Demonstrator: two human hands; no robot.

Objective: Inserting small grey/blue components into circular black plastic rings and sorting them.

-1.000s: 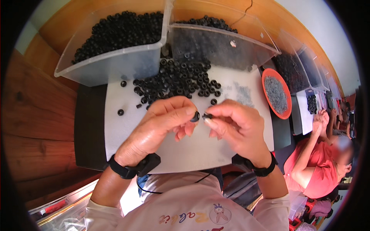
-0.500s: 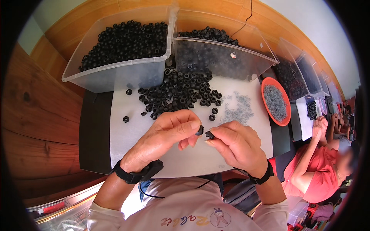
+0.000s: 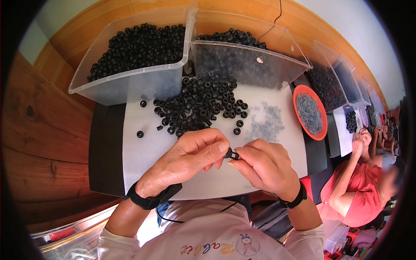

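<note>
Over the white work sheet (image 3: 208, 186), my two hands meet fingertip to fingertip. My left hand (image 3: 190, 154) pinches a round black cord-lock body (image 3: 227, 153) between thumb and fingers. In my right hand (image 3: 268, 167) is a smaller black cord-lock plunger (image 3: 235, 155), with a light opening showing in its side. The two pieces touch end to end; the fingers partly cover both, and whether a spring sits between them cannot be seen. Just beyond my hands lies a heap of loose black cord-lock parts (image 3: 197, 106). Small metal springs (image 3: 266, 128) are scattered to its right.
Two clear plastic bins, left (image 3: 130, 89) and right (image 3: 255, 65), hold many black parts behind the heap. An orange-red bowl (image 3: 321, 113) of springs stands at the right. Farther right, a person in a red shirt (image 3: 357, 193) sits at another work place.
My right hand has moved slightly left, bringing the plunger from apart into contact with the cord-lock body. Both hands keep their pinches.
</note>
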